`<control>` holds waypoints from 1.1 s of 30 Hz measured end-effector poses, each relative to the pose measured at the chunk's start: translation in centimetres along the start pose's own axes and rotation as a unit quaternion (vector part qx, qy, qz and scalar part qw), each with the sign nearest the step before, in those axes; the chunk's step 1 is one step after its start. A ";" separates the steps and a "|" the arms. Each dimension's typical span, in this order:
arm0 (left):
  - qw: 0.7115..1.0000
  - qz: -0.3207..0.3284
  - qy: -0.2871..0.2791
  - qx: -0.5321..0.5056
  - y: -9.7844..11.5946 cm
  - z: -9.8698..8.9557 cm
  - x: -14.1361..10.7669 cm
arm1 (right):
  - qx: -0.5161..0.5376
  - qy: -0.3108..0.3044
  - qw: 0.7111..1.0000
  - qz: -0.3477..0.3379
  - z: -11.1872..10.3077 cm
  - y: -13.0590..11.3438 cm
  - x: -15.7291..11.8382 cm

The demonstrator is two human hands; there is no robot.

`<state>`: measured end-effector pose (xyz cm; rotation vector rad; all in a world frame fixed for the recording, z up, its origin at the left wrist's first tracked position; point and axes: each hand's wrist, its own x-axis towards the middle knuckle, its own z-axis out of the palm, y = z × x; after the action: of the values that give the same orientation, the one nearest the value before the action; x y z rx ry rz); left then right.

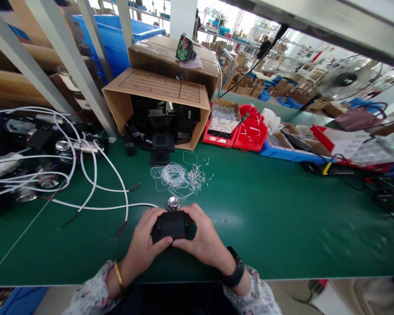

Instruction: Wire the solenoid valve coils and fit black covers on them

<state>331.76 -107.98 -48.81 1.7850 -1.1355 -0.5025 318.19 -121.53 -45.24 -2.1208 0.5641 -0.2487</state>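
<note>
Between my two hands is a black plastic housing (174, 225), held low over the green bench. My left hand (145, 238) grips its left end, thumb on the near side and fingers behind. My right hand (203, 234) closes on the right end in the same way. A round silver metal part (173, 203) shows at the far side of the housing, and a white cable (141, 204) runs off to the left from behind my left fingers. Beyond my hands lie a tangle of thin clear cord (173, 175) and a pile of small screws (196, 178).
An open cardboard box (118, 105) of black housings stands at the back. Left, white-cabled units (62, 146) crowd the bench. Red trays (249, 131) and a blue tray (282, 153) line the back right. Metal posts (72, 65) rise at left.
</note>
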 end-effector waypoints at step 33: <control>0.955 0.016 -0.198 0.221 9.0 -2.9 12.3 | -0.081 0.146 0.983 0.074 -8.5 12.1 9.7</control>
<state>335.54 -118.49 -37.96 2.0991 -1.6538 -0.6441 319.82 -138.31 -50.62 -2.2003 0.9380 -0.4482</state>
